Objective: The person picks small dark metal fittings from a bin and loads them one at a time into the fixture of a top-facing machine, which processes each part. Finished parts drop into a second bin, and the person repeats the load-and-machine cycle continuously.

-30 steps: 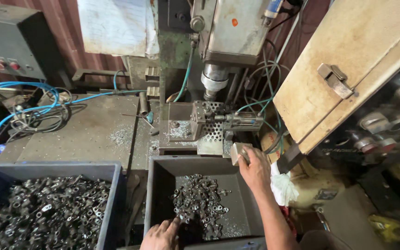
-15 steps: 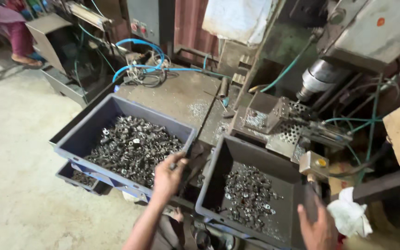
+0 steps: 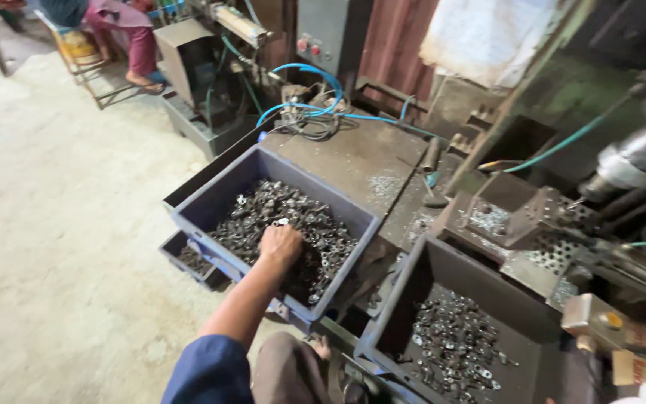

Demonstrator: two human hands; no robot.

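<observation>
Left hand has been moved from the bin rim down into the small metal parts, fingers curled in the pile, grasp cannot be told; blue-grey bin at 9 o'clock of grey bin; right hand unseen

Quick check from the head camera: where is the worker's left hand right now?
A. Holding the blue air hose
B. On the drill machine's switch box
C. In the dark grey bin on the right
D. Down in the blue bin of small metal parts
D: the left hand is buried knuckles-up in the heap of small metal parts inside the blue bin, well apart from the dark grey bin.
</observation>
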